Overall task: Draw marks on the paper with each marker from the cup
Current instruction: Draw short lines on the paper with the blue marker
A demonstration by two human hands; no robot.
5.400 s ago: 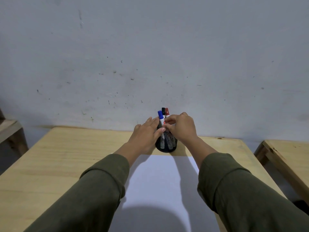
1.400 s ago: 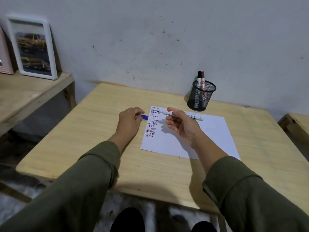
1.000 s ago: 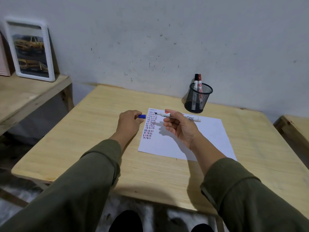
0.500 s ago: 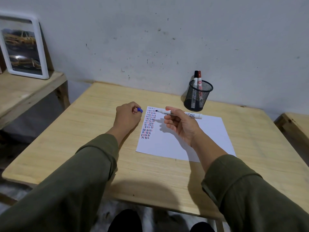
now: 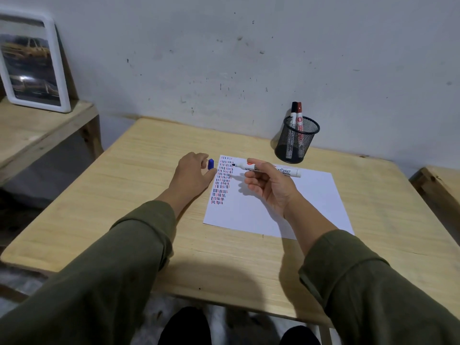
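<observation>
A white paper [image 5: 293, 210] lies on the wooden table [image 5: 119, 195], with columns of short blue, red and black marks [image 5: 222, 179] along its left edge. My right hand [image 5: 271, 188] holds an uncapped white marker [image 5: 286, 171] level, its dark tip pointing left just above the top of the marks. My left hand [image 5: 191, 174] rests on the table left of the paper, with a small blue cap [image 5: 211, 164] upright between index fingertip and thumb. A black mesh cup [image 5: 296, 143] behind the paper holds a black-capped marker [image 5: 294, 108] and a red-capped marker [image 5: 299, 108].
A grey wall runs close behind the table. To the left stands a lower wooden shelf [image 5: 37, 135] with a white-framed picture [image 5: 32, 63] leaning on the wall. Another wooden bench [image 5: 443, 180] stands at the right edge.
My left hand has loosened from a fist; the blue cap now stands out between its fingertips. The right hand holds the uncapped marker in about the same place.
</observation>
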